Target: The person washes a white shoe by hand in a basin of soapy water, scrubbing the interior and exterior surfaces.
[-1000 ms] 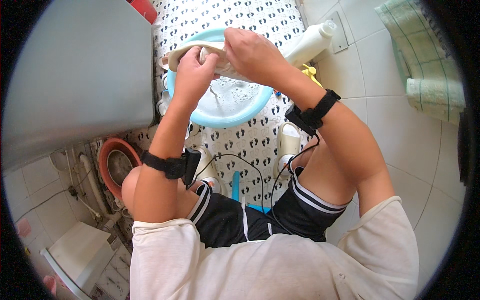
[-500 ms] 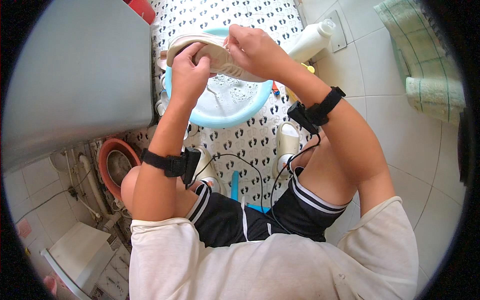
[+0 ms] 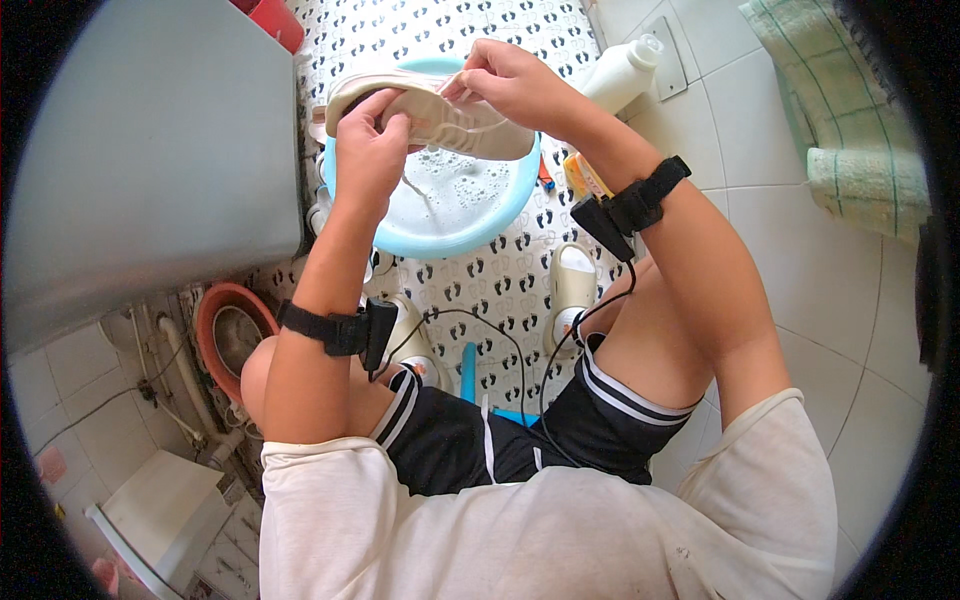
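Observation:
A cream-coloured sneaker (image 3: 450,125) is held sideways above a light blue basin (image 3: 450,243) of sudsy water. My left hand (image 3: 372,135) grips it at the heel end, fingers inside the opening and thumb on the near side. At the lacing my right hand (image 3: 505,80) is closed in a pinch on a pale shoelace (image 3: 450,84), its fingertips partly covering it. A loose lace end (image 3: 414,188) hangs down over the water. The sneaker's toe points right, beneath my right wrist.
Right of the basin are a white bottle (image 3: 622,75) and a yellow-orange packet (image 3: 583,176). A grey appliance (image 3: 160,130) rises on the left, with a reddish-brown bucket (image 3: 212,330) below it. A towel (image 3: 865,185) hangs at far right. Cables run between my forearm straps.
My right hand has shifted slightly up and away from the sneaker, and more of the toe shows. The sneaker and my left hand have moved a little left.

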The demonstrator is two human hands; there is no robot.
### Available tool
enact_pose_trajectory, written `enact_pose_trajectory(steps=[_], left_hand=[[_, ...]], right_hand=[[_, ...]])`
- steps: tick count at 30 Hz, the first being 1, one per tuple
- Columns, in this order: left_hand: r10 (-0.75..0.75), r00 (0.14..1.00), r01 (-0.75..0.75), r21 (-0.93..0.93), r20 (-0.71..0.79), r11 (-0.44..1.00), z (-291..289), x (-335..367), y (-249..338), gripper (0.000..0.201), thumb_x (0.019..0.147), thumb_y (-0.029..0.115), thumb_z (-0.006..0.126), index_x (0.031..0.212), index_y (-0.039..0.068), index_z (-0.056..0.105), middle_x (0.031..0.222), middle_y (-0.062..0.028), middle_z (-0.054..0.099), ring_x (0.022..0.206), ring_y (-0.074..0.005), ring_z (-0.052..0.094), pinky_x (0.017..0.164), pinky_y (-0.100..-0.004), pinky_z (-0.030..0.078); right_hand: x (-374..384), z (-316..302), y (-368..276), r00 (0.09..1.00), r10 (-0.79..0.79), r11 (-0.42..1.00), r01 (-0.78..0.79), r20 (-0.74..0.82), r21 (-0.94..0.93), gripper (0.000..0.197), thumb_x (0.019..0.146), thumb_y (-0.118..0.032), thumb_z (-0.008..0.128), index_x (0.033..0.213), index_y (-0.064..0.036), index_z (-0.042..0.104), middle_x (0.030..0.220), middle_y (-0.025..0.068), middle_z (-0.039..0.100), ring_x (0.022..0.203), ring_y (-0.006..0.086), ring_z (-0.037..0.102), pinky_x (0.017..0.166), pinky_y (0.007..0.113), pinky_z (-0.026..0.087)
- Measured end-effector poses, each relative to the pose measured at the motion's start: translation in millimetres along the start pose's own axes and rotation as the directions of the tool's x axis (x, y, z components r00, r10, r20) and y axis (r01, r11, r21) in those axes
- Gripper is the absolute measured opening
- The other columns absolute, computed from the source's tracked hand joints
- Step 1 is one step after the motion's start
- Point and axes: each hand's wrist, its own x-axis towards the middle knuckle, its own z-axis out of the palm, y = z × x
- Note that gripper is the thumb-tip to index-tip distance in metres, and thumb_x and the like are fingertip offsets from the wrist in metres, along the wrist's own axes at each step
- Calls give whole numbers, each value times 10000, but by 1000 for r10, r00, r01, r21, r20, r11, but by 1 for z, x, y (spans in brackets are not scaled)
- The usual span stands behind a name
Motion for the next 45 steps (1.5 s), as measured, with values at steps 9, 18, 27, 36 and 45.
enact_pose_trajectory(steps=[9,18,27,36,45], left_hand=[[56,998,-55,29,-35,998,-3,8,-8,394,894,16,540,1271,-86,586,1157,-130,643,946,-154,656,826,-294,584],[202,977,-190,153,-66,970,-1,7,-15,281,850,-6,587,1127,-30,549,1108,-105,631,964,-155,634,867,-287,544],[-163,987,161,-115,-9,980,5,5,-3,220,964,132,540,1071,-21,656,1000,-85,669,881,-146,672,761,-291,603],[-82,996,78,-99,-43,992,11,6,-8,232,968,205,598,946,-14,669,792,-1,616,668,-62,530,595,-240,465],[-71,997,70,-38,-29,997,-4,7,-14,207,975,186,584,952,0,672,789,16,605,679,-46,497,618,-230,419]], right_hand=[[-10,13,-24,905,-424,784,384,31,-487,133,894,-163,622,926,-34,632,871,178,667,813,367,658,745,451,535],[-10,19,-25,926,-378,809,319,-21,-493,161,886,-171,617,855,-14,630,788,198,656,756,378,653,703,460,521],[-15,28,-21,961,-253,901,192,-113,-389,172,877,-170,608,839,-2,613,747,218,642,714,405,642,671,458,515],[-11,20,-17,977,-150,924,84,-150,-374,188,876,-170,573,802,1,600,773,200,670,718,335,673,665,427,521],[-4,10,-20,979,193,913,-153,-71,378,251,979,-147,427,955,76,537,986,237,706,853,257,725,783,352,601]])
